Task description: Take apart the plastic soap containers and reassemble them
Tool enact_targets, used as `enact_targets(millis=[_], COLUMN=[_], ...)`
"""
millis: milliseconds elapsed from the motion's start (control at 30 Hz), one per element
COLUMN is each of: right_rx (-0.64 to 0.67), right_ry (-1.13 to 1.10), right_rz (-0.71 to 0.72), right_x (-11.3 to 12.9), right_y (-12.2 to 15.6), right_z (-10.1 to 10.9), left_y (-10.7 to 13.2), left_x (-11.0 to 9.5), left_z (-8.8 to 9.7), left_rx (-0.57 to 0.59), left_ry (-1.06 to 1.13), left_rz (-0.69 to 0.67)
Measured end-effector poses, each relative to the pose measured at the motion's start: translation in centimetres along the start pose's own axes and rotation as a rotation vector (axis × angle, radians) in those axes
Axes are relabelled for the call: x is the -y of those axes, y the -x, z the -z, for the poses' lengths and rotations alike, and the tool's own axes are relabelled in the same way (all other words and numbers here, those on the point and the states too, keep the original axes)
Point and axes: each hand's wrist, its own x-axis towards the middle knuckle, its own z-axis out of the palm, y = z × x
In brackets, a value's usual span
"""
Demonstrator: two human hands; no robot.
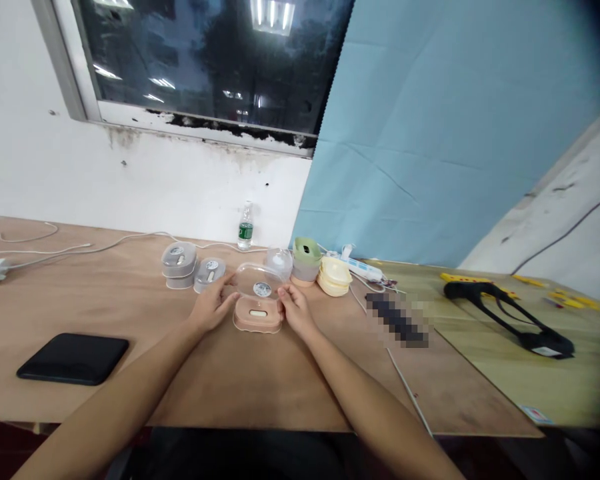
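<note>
Hands [213,305] [297,310] with pink-and-clear container [256,301] between them

A makeshift workroom, judging by the plain wooden table [220,393], stained wall [205,183] and power strip [363,269].

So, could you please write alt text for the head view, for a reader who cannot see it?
A person's left hand and right hand hold a clear plastic lid with a round sticker, just by a pink container on a brown table. Behind them stand grey containers, yellow containers and a bottle; a flat black pad lies to the left.
</note>
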Motion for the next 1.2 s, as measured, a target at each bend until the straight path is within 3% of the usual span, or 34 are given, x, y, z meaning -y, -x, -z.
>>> enact_targets(millis=[133, 300, 633, 900, 1067, 1200], right_rx=[-0.002, -0.001, 0.206, 0.274, 0.327, 0.33], right_ry=[0.081, 0.313, 0.696, 0.761, 0.656, 0.576], right_rz=[-0.03, 0.003, -0.049, -0.072, -0.2, -0.221], right_x=[0.0, -0.1, 0.3, 0.6, 0.1, -0.4], right_y=[-0.1, -0.4, -0.5, -0.6, -0.8, -0.9], right_z=[0.5, 1.5, 2.4, 2.7, 3.4, 3.9], left_y=[0.1, 0.1, -0.1, -0.1, -0.3, -0.1], left_x=[-0.1, -0.3, 0.9, 1.0, 0.8, 0.6], left_z=[-0.1, -0.5, -0.6, -0.6, -0.6, -0.6], left_rx=[-0.043, 0.046, 0.193, 0.291, 0.309, 0.336], left_ry=[0.03, 0.019, -0.075, -0.092, -0.068, -0.071], left_rz=[0.049, 0.046, 0.081, 0.081, 0.04, -0.021])
